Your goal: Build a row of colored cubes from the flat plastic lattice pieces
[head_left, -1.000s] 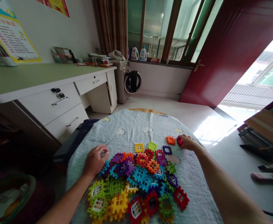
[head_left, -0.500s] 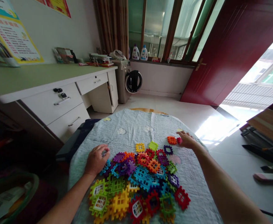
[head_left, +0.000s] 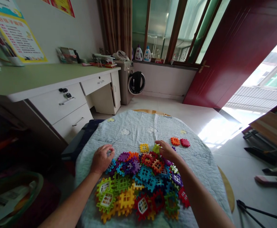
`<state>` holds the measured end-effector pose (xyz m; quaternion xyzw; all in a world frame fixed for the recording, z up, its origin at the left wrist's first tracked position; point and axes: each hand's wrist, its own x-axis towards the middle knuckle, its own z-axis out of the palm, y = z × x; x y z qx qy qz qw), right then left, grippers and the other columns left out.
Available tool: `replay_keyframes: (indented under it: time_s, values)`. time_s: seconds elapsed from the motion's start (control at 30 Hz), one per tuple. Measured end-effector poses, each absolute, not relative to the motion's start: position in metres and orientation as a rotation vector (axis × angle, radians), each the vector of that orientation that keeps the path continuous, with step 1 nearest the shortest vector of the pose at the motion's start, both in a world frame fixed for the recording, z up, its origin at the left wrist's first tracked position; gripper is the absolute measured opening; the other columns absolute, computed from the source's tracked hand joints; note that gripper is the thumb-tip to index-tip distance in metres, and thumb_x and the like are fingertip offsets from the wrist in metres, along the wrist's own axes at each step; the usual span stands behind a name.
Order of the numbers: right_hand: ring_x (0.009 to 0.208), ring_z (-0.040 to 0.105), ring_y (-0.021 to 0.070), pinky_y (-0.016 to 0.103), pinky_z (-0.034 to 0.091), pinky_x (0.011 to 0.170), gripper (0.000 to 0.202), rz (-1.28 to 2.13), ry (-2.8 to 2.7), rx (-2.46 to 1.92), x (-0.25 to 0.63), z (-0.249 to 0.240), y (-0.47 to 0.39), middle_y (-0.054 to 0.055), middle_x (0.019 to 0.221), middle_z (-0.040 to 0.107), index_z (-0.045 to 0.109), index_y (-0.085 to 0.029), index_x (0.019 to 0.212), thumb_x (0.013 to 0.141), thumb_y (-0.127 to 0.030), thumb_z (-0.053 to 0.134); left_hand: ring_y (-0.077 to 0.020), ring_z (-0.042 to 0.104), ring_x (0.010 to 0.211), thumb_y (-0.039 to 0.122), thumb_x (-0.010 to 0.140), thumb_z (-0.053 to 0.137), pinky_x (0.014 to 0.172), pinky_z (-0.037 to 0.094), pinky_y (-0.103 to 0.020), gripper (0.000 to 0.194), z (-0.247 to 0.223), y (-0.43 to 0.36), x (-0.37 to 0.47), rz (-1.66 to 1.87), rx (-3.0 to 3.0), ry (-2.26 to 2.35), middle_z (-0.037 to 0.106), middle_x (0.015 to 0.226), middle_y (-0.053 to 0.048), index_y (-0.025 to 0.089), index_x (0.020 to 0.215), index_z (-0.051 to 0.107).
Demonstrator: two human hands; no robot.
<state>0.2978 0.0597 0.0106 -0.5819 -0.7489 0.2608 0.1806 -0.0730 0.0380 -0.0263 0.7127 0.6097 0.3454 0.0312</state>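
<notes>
My right hand [head_left: 169, 151] is at the far edge of the pile, thumb and fingers on a yellow-green interlocking tile [head_left: 156, 148] and covering part of it. A yellow window tile [head_left: 144, 148] lies flat just left of it. My left hand [head_left: 102, 159] rests at the pile's left side, fingers loosely curled, with a gap between thumb and forefinger and no tile visible in it. Close to its fingers are a blue tile [head_left: 111, 166] and a purple tile [head_left: 123, 156]. An orange tile [head_left: 175, 141] and a red tile [head_left: 185, 142] lie side by side beyond my right hand.
Many notched plastic tiles, such as a green one [head_left: 121, 183], are heaped near me on a round table with a pale blue cloth [head_left: 138, 123]. A desk [head_left: 58, 74] stands at left, a washing machine [head_left: 125, 82] behind, a black-legged stand [head_left: 247, 207] at right.
My right hand has let go of the red tile beside the orange one and moved left to the yellow-green tile. My left hand stays beside the pile. The view has shifted slightly.
</notes>
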Motion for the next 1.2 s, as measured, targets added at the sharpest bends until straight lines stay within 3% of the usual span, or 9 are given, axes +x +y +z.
replay_keyframes:
  time_s: [0.2, 0.4, 0.7, 0.87, 0.93, 1.07, 1.2]
  values:
    - [0.093, 0.064, 0.0173, 0.035, 0.051, 0.088, 0.04, 1.094, -1.722, -1.451, 0.327, 0.025, 0.043, 0.006, 0.104, 0.071, 0.065, -0.019, 0.115, 0.078, -0.019, 0.052, -0.028, 0.065, 0.102, 0.035, 0.081, 0.05, 0.098, 0.049, -0.043, 0.021, -0.027, 0.04, -0.074, 1.066, 2.211, 1.867, 0.072, 0.101, -0.01, 0.021, 0.076, 0.064]
    - [0.071, 0.056, 0.0128, 0.028, 0.049, 0.068, 0.036, 1.082, -1.724, -1.556, 0.333, 0.036, 0.025, 0.002, 0.084, 0.064, 0.069, -0.017, 0.108, 0.074, -0.026, 0.061, -0.0276, 0.065, 0.101, 0.036, 0.081, 0.05, 0.097, 0.049, -0.042, 0.021, -0.027, 0.039, -0.074, 1.053, 2.212, 1.87, 0.072, 0.101, -0.01, 0.021, 0.077, 0.065]
    - [0.092, 0.066, 0.0184, 0.035, 0.05, 0.086, 0.029, 1.446, -1.73, -1.159, 0.308, 0.059, -0.022, 0.004, 0.098, 0.073, 0.07, -0.022, 0.104, 0.08, -0.039, 0.065, -0.0276, 0.065, 0.103, 0.036, 0.082, 0.049, 0.099, 0.048, -0.042, 0.023, -0.026, 0.039, -0.075, 1.026, 2.219, 1.88, 0.072, 0.103, -0.011, 0.02, 0.078, 0.065]
    - [0.077, 0.066, 0.0191, 0.039, 0.051, 0.085, 0.033, 0.911, -1.215, -1.477, 0.351, 0.035, -0.007, 0.003, 0.077, 0.07, 0.067, -0.019, 0.097, 0.074, -0.043, 0.065, -0.0279, 0.065, 0.101, 0.037, 0.082, 0.048, 0.098, 0.048, -0.043, 0.025, -0.025, 0.039, -0.074, 1.024, 2.222, 1.871, 0.072, 0.102, -0.012, 0.02, 0.077, 0.065]
    - [0.08, 0.066, 0.0211, 0.04, 0.052, 0.084, 0.032, 0.724, -1.184, -1.617, 0.369, 0.021, -0.002, 0.005, 0.082, 0.071, 0.067, -0.019, 0.094, 0.07, -0.041, 0.063, -0.0279, 0.065, 0.101, 0.037, 0.082, 0.048, 0.098, 0.048, -0.043, 0.025, -0.024, 0.039, -0.074, 1.02, 2.215, 1.877, 0.072, 0.102, -0.012, 0.02, 0.078, 0.066]
    - [0.086, 0.067, 0.023, 0.04, 0.053, 0.082, 0.032, 0.661, -1.239, -1.761, 0.384, -0.006, -0.006, 0.009, 0.095, 0.073, 0.067, -0.019, 0.093, 0.07, -0.038, 0.058, -0.028, 0.065, 0.102, 0.039, 0.082, 0.047, 0.098, 0.048, -0.043, 0.027, -0.025, 0.04, -0.075, 1.013, 2.21, 1.875, 0.072, 0.103, -0.012, 0.02, 0.078, 0.066]
    - [0.087, 0.066, 0.0236, 0.038, 0.053, 0.08, 0.036, 0.671, -1.262, -1.756, 0.382, -0.016, -0.014, 0.008, 0.094, 0.072, 0.068, -0.019, 0.097, 0.069, -0.04, 0.06, -0.027, 0.065, 0.101, 0.04, 0.082, 0.047, 0.099, 0.048, -0.042, 0.027, -0.026, 0.04, -0.075, 1.031, 2.212, 1.882, 0.072, 0.101, -0.011, 0.02, 0.077, 0.065]
